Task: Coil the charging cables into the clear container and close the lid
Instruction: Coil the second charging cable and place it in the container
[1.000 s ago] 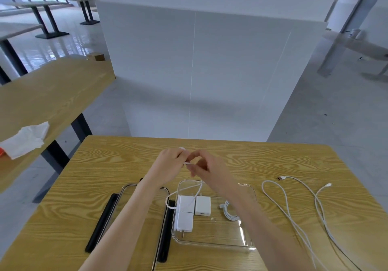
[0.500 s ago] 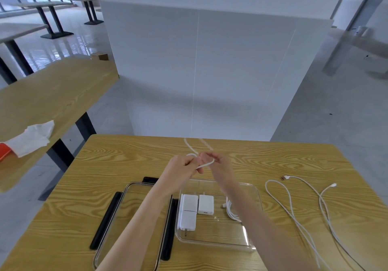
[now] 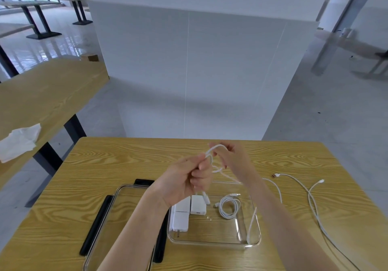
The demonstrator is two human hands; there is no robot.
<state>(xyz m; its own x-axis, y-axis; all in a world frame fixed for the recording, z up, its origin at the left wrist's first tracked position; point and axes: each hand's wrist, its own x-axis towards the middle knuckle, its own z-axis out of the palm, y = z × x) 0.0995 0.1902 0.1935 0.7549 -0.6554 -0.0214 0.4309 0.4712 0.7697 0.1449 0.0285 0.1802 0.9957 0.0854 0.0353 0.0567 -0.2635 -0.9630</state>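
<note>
Both hands are raised above the clear container (image 3: pixel 255 242) on the wooden table. My left hand (image 3: pixel 184 181) pinches loops of a thin white cable (image 3: pixel 211 152), and my right hand (image 3: pixel 233 158) grips the same cable just to the right. Its loose end trails down toward the container. Inside the container lie white charger blocks (image 3: pixel 198 204) and one coiled white cable (image 3: pixel 228 206). The clear lid (image 3: pixel 118 199) with black side clips lies flat to the left of the container, partly hidden by my left forearm.
Two more white cables (image 3: pixel 312 201) lie loose on the table (image 3: pixel 109 165) to the right of the container. A second wooden table (image 3: pixel 42 85) with a crumpled white tissue (image 3: pixel 20 141) stands at the left. A white partition stands behind the table.
Both hands have moved right and slightly away from me, with more cable looped between them. The coiled cable inside the container has come into full view.
</note>
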